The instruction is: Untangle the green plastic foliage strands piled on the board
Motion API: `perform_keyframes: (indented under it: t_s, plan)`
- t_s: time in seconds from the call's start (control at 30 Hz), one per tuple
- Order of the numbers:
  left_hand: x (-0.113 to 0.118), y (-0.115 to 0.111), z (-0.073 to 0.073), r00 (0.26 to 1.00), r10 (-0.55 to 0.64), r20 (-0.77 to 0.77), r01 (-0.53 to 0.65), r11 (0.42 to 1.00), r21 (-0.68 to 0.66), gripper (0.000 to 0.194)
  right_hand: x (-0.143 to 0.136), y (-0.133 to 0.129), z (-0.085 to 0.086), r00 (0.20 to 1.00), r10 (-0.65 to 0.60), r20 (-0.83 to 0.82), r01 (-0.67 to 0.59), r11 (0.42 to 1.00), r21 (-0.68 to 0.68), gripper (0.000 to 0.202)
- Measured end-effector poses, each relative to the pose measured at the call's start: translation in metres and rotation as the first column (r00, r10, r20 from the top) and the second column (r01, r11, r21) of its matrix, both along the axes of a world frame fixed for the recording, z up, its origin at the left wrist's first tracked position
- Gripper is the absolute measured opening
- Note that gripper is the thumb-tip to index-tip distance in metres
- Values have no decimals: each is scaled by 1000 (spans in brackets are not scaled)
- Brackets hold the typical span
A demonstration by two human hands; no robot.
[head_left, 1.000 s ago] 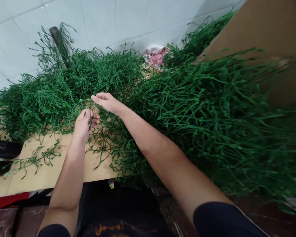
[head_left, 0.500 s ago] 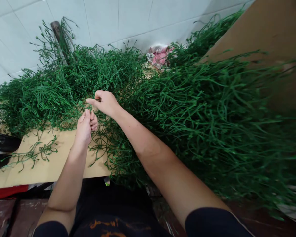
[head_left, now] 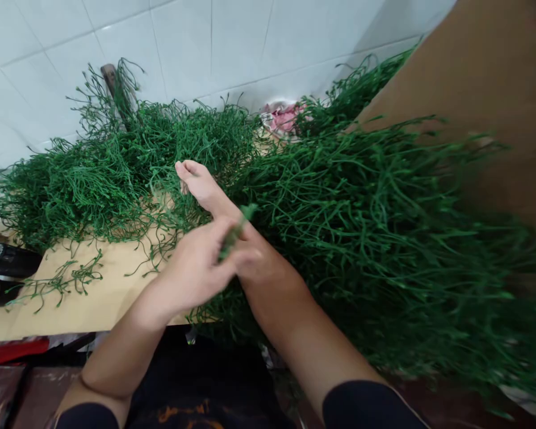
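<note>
My left hand (head_left: 196,271), blurred by motion, lies across my right forearm. Between its thumb and fingers is a short green sprig (head_left: 233,235). Farther forward, my right hand (head_left: 199,183) is closed with thumb and fingers together at the edge of the green plant stems. Whatever those fingers pinch is hidden. Thin green plastic-looking stems with small knobbed tips form one heap (head_left: 93,173) at the left and back. A larger heap (head_left: 361,202) spreads beneath and right of my right arm.
A few loose sprigs (head_left: 71,280) lie on the tan board (head_left: 111,301). Black cylinders (head_left: 9,257) stand at its left edge. A pink-and-white cloth bundle (head_left: 286,118) sits by the tiled wall (head_left: 183,47). A brown cardboard panel (head_left: 486,77) rises at the right.
My left hand has swung right and toward me, over my right forearm, with a green sprig in it. My right hand has shifted slightly right. The view has tilted up a little.
</note>
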State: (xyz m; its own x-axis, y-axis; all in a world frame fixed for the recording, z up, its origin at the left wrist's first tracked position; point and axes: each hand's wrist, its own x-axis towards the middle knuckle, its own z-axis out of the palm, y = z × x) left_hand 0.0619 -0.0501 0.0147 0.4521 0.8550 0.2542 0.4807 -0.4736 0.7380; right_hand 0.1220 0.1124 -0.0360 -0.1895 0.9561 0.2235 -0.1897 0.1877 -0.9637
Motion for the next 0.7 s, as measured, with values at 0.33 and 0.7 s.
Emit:
perform_keyframes:
  t_s: [0.33,0.7]
  plan:
    - [-46,58,-29,879,469,86,-477,861,176,24,14,-12,19,918,237,-317,-271,960,-67,23]
    - [-48,97,-50,860,437,263,-442,896,-44,13,12,-12,22,982,164,-94,-165,986,1,37]
